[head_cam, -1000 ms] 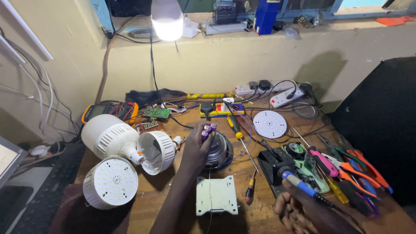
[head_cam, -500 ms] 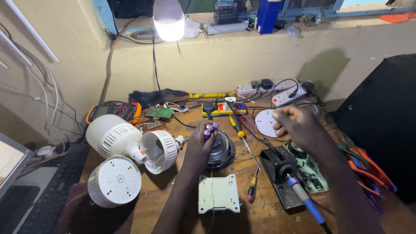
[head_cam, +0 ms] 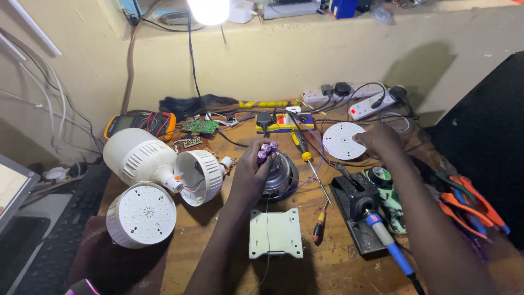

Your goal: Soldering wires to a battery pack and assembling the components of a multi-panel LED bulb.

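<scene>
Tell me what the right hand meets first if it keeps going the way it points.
The right hand points left toward the white round LED disc, fingertips at its edge; contact is unclear. The disc is likely first.

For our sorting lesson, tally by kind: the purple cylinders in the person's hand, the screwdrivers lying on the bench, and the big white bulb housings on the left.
Purple cylinders, held by the left hand: 3
Screwdrivers, one yellow-handled, one small red-handled: 2
White bulb housings: 2
Total: 7
</scene>
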